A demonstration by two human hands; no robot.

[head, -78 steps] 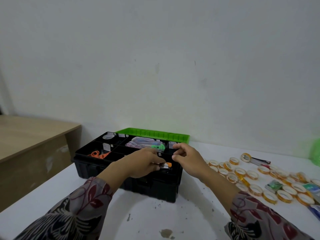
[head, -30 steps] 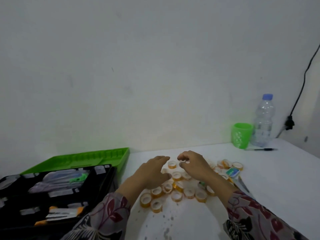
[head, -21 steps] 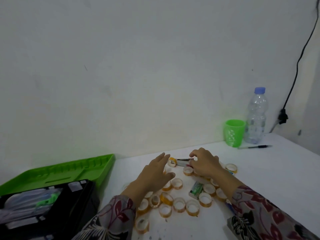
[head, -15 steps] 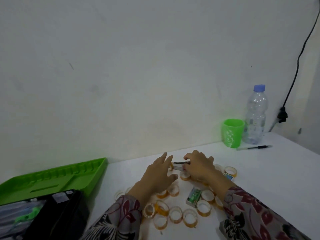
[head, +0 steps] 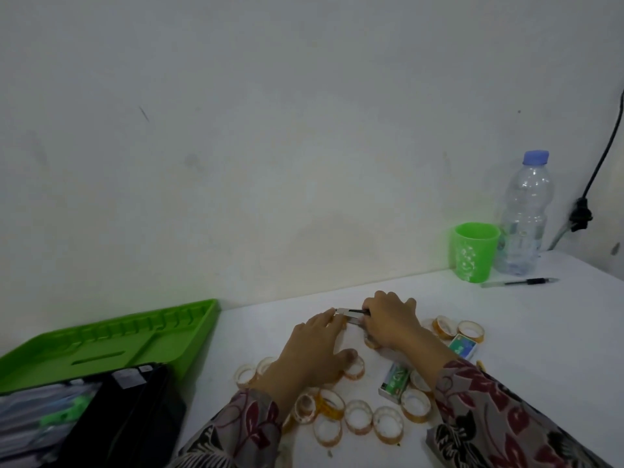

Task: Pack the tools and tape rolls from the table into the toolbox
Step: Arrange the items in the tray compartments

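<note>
Right hand [head: 391, 320] now clenched round metal tool [head: 351, 314]. Left hand [head: 315, 347] flat, fingertips touching tool's end. Tape rolls [head: 388, 438] lie under and nearer than both hands. Hands were at toolbox [head: 141, 410] seconds ago; it sits far left of left hand. Judgement: tool gets carried there next.

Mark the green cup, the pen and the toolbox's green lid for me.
green cup [head: 475, 255]: head view, middle of its side wall.
pen [head: 520, 282]: head view, middle of its barrel.
green lid [head: 135, 334]: head view, bare inner face above the slot.
</note>
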